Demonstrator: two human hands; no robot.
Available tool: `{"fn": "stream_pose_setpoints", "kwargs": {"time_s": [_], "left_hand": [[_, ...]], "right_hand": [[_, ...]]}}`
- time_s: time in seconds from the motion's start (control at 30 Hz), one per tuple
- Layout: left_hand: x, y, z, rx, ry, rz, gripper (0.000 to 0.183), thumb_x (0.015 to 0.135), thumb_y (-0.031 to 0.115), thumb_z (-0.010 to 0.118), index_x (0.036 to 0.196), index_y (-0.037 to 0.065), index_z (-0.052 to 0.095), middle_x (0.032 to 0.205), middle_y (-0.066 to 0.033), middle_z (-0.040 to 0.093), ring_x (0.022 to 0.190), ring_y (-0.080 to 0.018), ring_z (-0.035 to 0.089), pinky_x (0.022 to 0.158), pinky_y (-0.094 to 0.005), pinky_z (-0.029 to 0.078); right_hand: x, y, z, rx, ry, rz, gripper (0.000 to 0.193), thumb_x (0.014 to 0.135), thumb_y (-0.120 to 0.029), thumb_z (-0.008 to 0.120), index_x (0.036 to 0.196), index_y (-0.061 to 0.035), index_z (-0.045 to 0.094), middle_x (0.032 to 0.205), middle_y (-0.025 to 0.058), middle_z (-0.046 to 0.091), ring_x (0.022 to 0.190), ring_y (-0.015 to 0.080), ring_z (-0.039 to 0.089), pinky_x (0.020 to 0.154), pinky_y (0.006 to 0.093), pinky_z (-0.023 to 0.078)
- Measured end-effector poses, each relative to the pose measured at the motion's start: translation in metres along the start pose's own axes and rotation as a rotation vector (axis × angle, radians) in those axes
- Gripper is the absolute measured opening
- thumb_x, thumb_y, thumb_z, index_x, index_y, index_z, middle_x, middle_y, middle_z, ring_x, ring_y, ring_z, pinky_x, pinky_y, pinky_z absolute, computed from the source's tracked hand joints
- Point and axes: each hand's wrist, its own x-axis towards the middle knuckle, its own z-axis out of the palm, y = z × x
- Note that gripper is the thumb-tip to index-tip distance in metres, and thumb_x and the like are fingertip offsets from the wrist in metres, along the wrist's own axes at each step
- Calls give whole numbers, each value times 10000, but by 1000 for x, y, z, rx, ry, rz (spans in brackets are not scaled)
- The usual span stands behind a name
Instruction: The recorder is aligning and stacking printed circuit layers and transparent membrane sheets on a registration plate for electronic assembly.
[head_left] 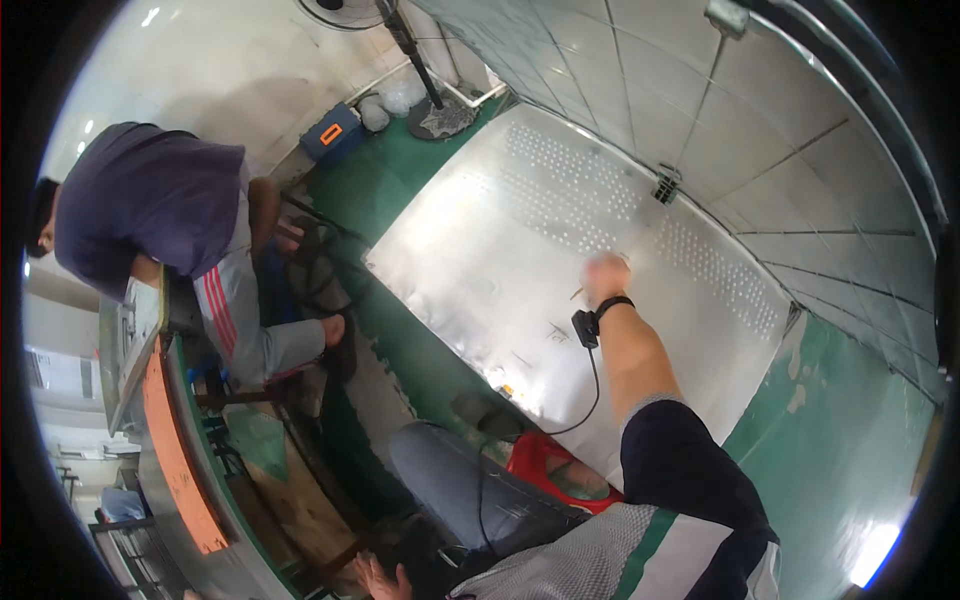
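Note:
A large silvery metal sheet (460, 290) lies on the floor in front of me, with rows of small whitish round pieces (565, 185) set across its far part. More such rows (715, 275) run down its right side. Over the middle of the sheet is my right hand (606, 276), blurred, its fingers looking closed. A thin, pale tip sticks out on its left; what it belongs to I cannot make out. Around that wrist is a black strap with a small black box (585, 328) and a cable. Low at the bottom edge, my left hand (383, 578) has its fingers spread, holding nothing visible.
A red plastic stool (540, 465) is beside my leg. On the left, another person (150, 205) bends over a workbench (205, 480) with an orange strip (175, 450). A blue toolbox (332, 132) and a fan stand (440, 118) are at the back; a tiled wall (800, 130) borders the right.

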Motion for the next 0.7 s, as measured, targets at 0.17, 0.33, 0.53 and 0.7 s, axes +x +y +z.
{"fn": "stream_pose_setpoints", "kwargs": {"time_s": [0.17,0.33,0.53,0.7], "left_hand": [[-7,-10,14,43,68,60,498,875,225,634,1268,-50,501,1375,-284,422,1281,-438,376,1065,-486,330],[-31,-109,132,-192,69,55,526,796,238,688,1232,-12,534,1360,-303,427,1279,-457,388,1047,-501,330],[-48,-82,116,-375,93,208,477,862,302,616,1207,-20,545,1262,-223,539,1156,-392,525,985,-446,422],[-85,-69,123,-542,194,151,495,886,314,589,1240,-27,524,1298,-236,510,1200,-383,490,1017,-424,400]], "right_hand": [[1,14,-22,-104,32,44,190,941,-137,493,1073,-24,567,912,105,625,781,217,650,676,305,543],[-108,59,34,-319,-260,-2,164,933,-121,519,1048,-26,589,909,72,629,793,173,629,690,279,516],[-429,74,131,-509,-1404,-201,132,925,-101,552,1017,-29,614,905,32,633,809,120,605,706,248,484],[-702,76,42,-599,-2482,-394,135,893,-45,557,983,18,635,899,21,644,840,88,580,772,240,475]]}}
